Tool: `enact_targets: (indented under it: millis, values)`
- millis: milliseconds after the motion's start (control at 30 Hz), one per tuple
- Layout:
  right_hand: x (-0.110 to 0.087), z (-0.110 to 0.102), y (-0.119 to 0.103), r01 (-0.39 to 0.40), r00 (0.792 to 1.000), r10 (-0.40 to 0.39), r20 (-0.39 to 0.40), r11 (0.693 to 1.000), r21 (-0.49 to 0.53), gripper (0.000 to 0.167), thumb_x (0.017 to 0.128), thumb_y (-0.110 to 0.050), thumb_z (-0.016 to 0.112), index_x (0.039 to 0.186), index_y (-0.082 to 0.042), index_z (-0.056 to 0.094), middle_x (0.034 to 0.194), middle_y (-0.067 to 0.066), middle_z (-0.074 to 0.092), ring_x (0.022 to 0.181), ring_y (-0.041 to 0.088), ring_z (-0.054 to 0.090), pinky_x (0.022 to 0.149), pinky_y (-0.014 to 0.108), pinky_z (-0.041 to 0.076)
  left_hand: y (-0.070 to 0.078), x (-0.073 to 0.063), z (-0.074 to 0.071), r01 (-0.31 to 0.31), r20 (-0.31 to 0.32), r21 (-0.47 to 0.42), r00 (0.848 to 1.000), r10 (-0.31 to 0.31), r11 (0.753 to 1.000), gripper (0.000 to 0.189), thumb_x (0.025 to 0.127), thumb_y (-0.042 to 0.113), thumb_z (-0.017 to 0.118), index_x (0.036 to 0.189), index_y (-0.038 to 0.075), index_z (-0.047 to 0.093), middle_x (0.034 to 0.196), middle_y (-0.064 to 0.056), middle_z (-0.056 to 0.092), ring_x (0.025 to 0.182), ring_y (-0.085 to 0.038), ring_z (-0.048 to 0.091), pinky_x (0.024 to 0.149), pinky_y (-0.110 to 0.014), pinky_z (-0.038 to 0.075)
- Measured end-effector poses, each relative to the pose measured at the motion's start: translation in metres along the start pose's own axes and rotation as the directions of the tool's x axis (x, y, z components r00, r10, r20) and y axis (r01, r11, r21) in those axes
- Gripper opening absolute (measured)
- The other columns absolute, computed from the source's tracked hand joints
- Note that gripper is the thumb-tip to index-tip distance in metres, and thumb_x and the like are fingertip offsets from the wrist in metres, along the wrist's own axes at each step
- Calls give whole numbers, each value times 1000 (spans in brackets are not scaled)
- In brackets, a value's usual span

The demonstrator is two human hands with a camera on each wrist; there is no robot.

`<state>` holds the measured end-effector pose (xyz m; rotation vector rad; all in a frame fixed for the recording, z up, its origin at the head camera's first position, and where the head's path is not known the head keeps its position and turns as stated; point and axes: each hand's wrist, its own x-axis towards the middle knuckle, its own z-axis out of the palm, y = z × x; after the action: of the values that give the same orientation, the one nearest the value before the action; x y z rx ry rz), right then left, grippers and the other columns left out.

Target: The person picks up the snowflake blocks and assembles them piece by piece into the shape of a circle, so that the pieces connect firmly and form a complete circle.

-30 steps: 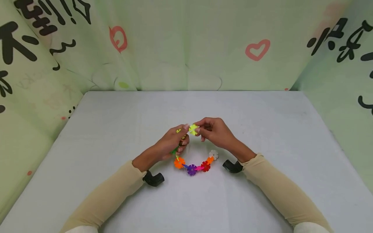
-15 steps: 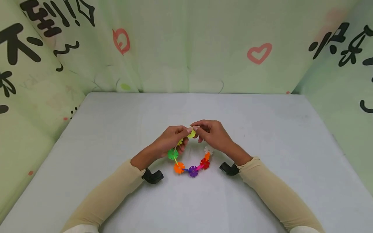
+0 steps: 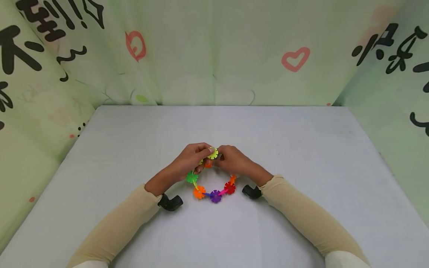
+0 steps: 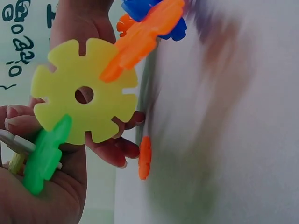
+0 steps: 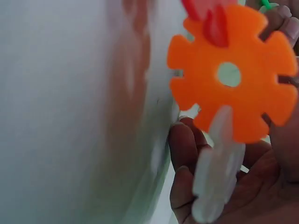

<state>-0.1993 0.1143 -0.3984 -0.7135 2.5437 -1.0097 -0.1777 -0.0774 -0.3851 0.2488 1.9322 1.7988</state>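
My left hand (image 3: pixel 189 160) pinches a yellow flower-shaped disc (image 3: pixel 213 153) under its thumb. This disc is part of a chain of notched plastic discs; a green disc (image 3: pixel 191 176), an orange disc (image 3: pixel 199 192), a purple disc (image 3: pixel 215 196) and a red disc (image 3: pixel 229 188) curve round toward me. My right hand (image 3: pixel 232 160) grips at the same end with curled fingers, touching the yellow disc's right side. Another orange disc (image 3: pixel 208 164) shows just below, by the right fingertips. A white disc (image 5: pixel 217 182) hangs near the right fingers in the right wrist view. Exact finger contact is partly hidden.
A white-covered table (image 3: pixel 285 134) lies under both hands. A pale green printed curtain (image 3: pixel 214 56) stands behind it and at both sides. Black wrist mounts, one left (image 3: pixel 170 203) and one right (image 3: pixel 252 192), stick out beneath the sleeves.
The right hand has moved left and in against the left hand, its fingers now more curled. The yellow disc has shifted left under the left thumb, and an orange disc shows between the hands.
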Motion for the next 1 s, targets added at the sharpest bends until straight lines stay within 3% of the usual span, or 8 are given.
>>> enact_targets:
  millis: [133, 333, 500, 833, 1000]
  values:
    - [4, 5, -3, -24, 999, 25, 26, 999, -23, 12, 90, -7, 66, 95, 0, 57, 77, 6, 47, 69, 19, 45, 60, 27, 36, -1, -2, -1, -7, 5, -19, 1000, 7, 1000, 26, 101, 28, 55, 104, 3, 62, 75, -13, 52, 48, -14, 36, 44, -23, 33]
    - [5, 8, -6, -37, 997, 42, 67, 997, -73, 23, 90, -10, 69, 102, -1, 52, 86, 7, 48, 78, 22, 46, 65, 29, 38, -1, -3, -1, -3, 7, -6, 1000, 3, 1000, 27, 101, 29, 55, 104, 3, 61, 73, -10, 51, 49, -15, 36, 44, -23, 34]
    - [2, 6, -8, 5, 999, 2, 54, 991, -134, 27, 88, -8, 70, 104, 0, 50, 82, 7, 46, 74, 21, 45, 63, 29, 37, 0, -3, -2, 5, 15, -12, 1000, -5, 1000, 27, 101, 29, 54, 106, 3, 61, 76, -12, 52, 49, -15, 37, 45, -23, 34]
    - [0, 1, -2, 104, 993, -97, 72, 988, -112, 31, 87, -7, 72, 115, -4, 58, 88, 3, 58, 82, 18, 53, 74, 30, 47, 0, -2, -3, 2, 16, -32, 1000, -1, 999, 26, 102, 27, 53, 107, 3, 62, 76, -9, 53, 50, -14, 38, 44, -22, 34]
    - [-2, -2, 1, 102, 994, -98, 51, 989, -104, 20, 88, -7, 72, 105, -5, 61, 84, 2, 60, 77, 17, 55, 70, 30, 48, 0, -2, -3, 15, 17, -44, 1000, -15, 999, 26, 102, 27, 52, 107, 2, 61, 73, -6, 50, 49, -13, 36, 44, -21, 33]
